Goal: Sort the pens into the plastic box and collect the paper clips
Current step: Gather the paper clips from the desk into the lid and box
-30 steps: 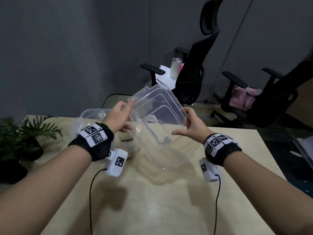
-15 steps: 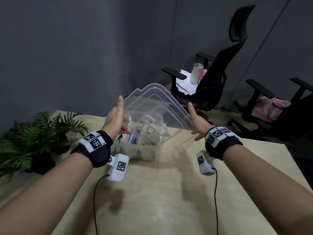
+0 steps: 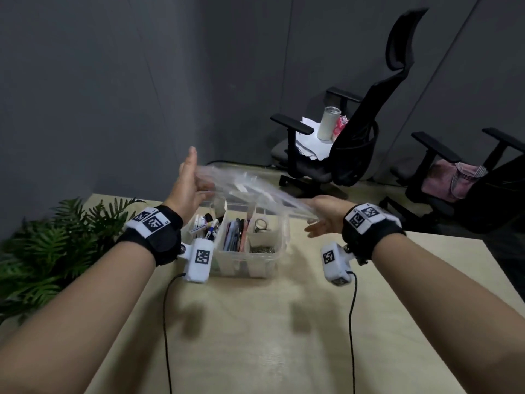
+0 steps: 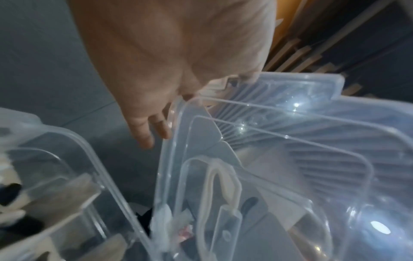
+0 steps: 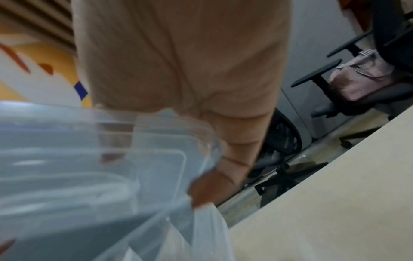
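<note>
Head view: left hand [image 3: 189,186] and right hand [image 3: 326,216], fingers straight, hold clear lid [image 3: 250,189] tilted over plastic box [image 3: 272,251], probably to close it.

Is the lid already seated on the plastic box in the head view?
No: the clear lid is held tilted above the plastic box, between the left hand and right hand, leaving the compartments open.

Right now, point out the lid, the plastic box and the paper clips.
lid [image 3: 255,189], head view, on the blurred clear panel between the hands.
plastic box [image 3: 279,243], head view, on its right wall.
paper clips [image 3: 262,248], head view, on the pile in the front right compartment.
</note>
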The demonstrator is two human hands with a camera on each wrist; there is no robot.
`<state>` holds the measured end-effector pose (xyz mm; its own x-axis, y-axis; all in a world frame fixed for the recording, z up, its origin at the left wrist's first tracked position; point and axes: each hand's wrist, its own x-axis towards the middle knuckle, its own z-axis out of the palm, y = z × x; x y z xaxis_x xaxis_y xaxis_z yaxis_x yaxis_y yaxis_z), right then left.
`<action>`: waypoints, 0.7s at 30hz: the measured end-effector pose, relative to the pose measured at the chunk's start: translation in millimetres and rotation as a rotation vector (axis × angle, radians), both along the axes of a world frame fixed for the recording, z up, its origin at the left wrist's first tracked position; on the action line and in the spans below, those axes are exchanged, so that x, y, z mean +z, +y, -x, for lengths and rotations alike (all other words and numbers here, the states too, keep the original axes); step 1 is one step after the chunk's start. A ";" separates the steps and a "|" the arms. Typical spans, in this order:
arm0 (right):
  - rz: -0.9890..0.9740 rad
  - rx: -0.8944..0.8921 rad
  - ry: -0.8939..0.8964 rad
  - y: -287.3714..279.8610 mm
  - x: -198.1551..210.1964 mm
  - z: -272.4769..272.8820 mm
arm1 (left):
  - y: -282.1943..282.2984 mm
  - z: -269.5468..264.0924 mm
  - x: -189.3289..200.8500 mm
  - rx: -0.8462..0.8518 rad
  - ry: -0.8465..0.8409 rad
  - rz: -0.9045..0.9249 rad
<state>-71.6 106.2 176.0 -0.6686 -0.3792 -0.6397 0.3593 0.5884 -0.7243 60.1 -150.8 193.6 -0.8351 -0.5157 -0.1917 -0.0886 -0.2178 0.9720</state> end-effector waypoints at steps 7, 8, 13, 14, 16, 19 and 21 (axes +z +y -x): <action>-0.183 0.011 0.369 -26.3 -42.2 -23.9 | -56.3 -9.9 -80.9 -0.170 -0.552 0.405; -0.234 0.052 0.390 -31.4 -47.8 -27.6 | -59.1 -9.7 -88.6 -0.161 -0.603 0.485; -0.332 0.127 0.424 -50.5 -74.8 -39.2 | -73.6 -7.4 -114.9 -0.171 -0.574 0.514; -0.338 0.097 0.434 -51.6 -78.3 -39.5 | -77.7 -7.9 -116.4 -0.204 -0.576 0.536; -0.340 0.039 0.434 -51.6 -82.8 -36.8 | -83.9 -5.1 -119.4 -0.249 -0.563 0.543; -0.297 -0.016 0.405 -48.8 -85.9 -29.9 | -82.5 5.8 -120.0 -0.260 -0.569 0.568; -0.245 -0.032 0.363 -45.7 -88.6 -27.2 | -78.9 14.1 -118.2 -0.257 -0.593 0.599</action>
<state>-44.3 60.4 87.4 -0.8754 -0.2210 -0.4298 0.1279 0.7517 -0.6470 46.0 -229.7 75.4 -0.7880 -0.4783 -0.3878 -0.5908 0.4101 0.6948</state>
